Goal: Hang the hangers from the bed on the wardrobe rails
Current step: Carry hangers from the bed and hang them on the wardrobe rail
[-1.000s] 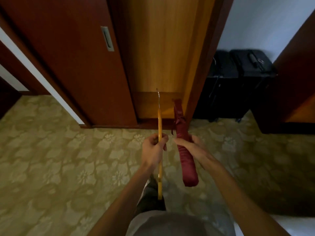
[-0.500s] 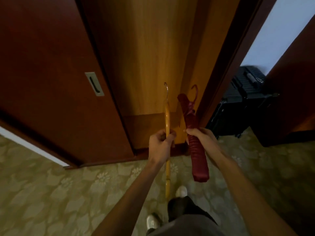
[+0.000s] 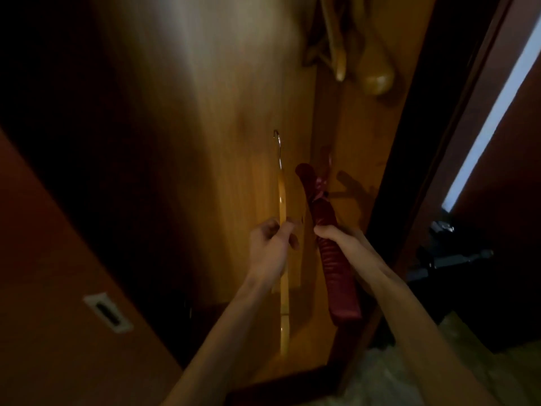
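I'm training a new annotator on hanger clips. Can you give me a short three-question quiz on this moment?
1. True or false: the left hand grips the wooden hanger.
2. Which hand holds the red padded hanger? A) left B) right C) neither
3. Fill in: the hangers already hung in the wardrobe show at the ___ of the picture.

Key: 1 true; 2 B, the right hand; 3 top.
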Available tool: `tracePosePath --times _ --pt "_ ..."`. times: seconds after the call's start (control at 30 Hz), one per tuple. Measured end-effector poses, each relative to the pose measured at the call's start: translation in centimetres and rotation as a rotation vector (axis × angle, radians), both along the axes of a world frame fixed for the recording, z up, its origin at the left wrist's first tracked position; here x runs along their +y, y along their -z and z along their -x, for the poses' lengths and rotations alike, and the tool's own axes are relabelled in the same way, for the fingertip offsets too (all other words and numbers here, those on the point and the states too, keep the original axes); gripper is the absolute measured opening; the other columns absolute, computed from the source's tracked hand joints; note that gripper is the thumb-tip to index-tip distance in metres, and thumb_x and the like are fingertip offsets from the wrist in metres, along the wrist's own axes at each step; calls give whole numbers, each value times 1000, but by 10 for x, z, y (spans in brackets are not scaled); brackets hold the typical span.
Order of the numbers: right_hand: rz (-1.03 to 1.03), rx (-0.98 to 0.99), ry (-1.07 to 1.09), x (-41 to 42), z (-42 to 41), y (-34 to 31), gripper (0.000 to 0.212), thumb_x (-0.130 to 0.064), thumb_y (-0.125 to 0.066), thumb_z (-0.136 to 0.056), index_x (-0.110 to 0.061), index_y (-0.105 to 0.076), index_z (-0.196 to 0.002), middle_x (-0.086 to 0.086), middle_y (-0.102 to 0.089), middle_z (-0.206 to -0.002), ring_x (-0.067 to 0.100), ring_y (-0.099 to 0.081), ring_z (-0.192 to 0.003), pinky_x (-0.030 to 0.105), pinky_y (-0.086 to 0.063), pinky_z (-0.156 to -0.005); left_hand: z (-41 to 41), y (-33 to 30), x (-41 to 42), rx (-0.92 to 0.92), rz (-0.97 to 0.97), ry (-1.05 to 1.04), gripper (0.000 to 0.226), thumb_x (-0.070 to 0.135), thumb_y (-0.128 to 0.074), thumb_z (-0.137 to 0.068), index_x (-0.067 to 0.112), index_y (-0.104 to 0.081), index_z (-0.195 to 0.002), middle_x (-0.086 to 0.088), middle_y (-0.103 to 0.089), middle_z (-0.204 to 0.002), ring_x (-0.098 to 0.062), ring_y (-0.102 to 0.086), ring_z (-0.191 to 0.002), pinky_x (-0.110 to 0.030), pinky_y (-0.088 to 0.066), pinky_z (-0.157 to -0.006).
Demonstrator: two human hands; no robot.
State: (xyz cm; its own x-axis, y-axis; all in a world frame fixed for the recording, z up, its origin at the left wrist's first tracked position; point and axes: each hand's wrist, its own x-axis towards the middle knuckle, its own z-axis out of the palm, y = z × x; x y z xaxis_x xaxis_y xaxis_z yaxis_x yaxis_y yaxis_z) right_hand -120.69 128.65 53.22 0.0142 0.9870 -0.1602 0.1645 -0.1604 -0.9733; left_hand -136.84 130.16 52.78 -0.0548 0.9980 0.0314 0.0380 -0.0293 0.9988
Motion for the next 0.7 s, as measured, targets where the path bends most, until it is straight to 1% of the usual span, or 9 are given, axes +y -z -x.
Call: tracePosePath --times 0.1,0.17,0.23,0.3,0.37,0.43,0.57,0.63,0.7 --pt "-66 -30 -12 60 -15 -31 93 -78 -73 -54 -16 -64 -122 3 -73 -106 21 -71 -92 40 -55 -84 -9 -42 51 -18 -63 22 41 30 -61 -96 -9 -71 -90 -26 -67 -89 8 -56 -66 -12 -43 -64" --pt "-105 -34 -29 92 -17 -55 98 -79 -75 -52 -14 -62 -124 4 -73 -106 23 -71 -92 41 -55 -81 -12 -71 74 -64 -78 3 40 33 -62 -95 -6 -72 -95 -19 -63 -75 -6 -62 -75 -28 -46 -73" --pt "-135 -12 -36 120 -12 -80 91 -75 -77 -53 -17 -64 -122 2 -74 -104 22 -72 -92 42 -57 -84 -12 -97 97 -128 -96 -22 34 30 -62 -95 -3 -73 -95 -7 -62 -65 -22 -63 -74 -37 -51 -77" --pt "-187 1 -60 143 -2 -103 74 -69 -76 -60 -22 -68 -117 -2 -76 -100 18 -74 -92 44 -57 -90 -7 -117 119 -145 -111 -33 29 27 -63 -95 1 -74 -89 -4 -64 -63 -26 -63 -72 -38 -53 -77" --pt "-229 -2 -86 163 9 -121 60 -63 -74 -67 -24 -70 -112 -3 -77 -97 17 -73 -92 45 -56 -92 0 -132 142 -113 -147 -40 28 31 -66 -92 8 -72 -77 -8 -67 -68 -30 -67 -79 -47 -52 -92" --pt "-235 3 -63 183 19 -134 65 -64 -75 -67 -24 -66 -117 -2 -75 -102 19 -71 -96 44 -56 -91 7 -144 164 -90 -175 -55 29 37 -68 -87 14 -71 -71 -10 -70 -72 -33 -71 -92 -55 -45 -104" --pt "-260 35 -18 213 28 -164 67 -65 -75 -64 -25 -66 -117 0 -73 -106 21 -70 -98 44 -56 -91 9 -175 195 -31 -219 -66 35 44 -70 -81 18 -73 -58 -3 -73 -67 -32 -71 -95 -56 -48 -101" --pt "-290 61 5 227 26 -181 62 -62 -75 -67 -21 -69 -114 4 -75 -105 23 -72 -96 41 -57 -87 5 -193 209 -30 -239 -41 32 44 -71 -83 16 -75 -67 2 -71 -63 -22 -73 -84 -46 -54 -91" --pt "-333 65 42 240 24 -199 61 -62 -75 -65 -21 -74 -110 4 -77 -102 24 -73 -95 42 -58 -89 1 -211 221 -32 -267 -6 25 39 -68 -89 15 -76 -84 5 -65 -55 -10 -68 -63 -33 -51 -73"
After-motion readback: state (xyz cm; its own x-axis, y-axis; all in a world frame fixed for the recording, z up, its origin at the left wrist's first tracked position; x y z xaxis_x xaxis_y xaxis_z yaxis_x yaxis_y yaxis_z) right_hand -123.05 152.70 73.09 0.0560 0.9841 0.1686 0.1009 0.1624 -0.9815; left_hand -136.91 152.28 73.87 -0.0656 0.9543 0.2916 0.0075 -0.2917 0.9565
